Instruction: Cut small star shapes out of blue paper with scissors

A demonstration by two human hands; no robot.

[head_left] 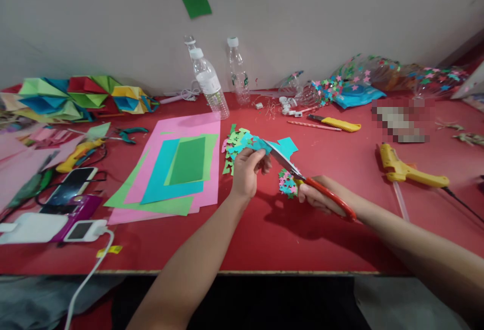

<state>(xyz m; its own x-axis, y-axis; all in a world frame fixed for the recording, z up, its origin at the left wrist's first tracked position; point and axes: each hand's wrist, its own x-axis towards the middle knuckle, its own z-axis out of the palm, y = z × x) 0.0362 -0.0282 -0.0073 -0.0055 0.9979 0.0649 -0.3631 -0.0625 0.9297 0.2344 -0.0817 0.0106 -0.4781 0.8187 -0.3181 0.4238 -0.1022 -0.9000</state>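
Between the thumb and fingers of my left hand is a small piece of blue paper. My right hand grips a pair of scissors with red handles, its blades reaching left to the paper. Under and behind my left hand lies a heap of green, pink and blue paper offcuts. A little pile of cut paper stars sits on the red table between my hands. Another blue paper piece rests just behind the scissor blades.
Stacked coloured sheets lie left of my hands. Plastic bottles stand at the wall. A yellow utility knife and a yellow glue gun are on the right. Phones, a white cable and folded paper shapes occupy the left.
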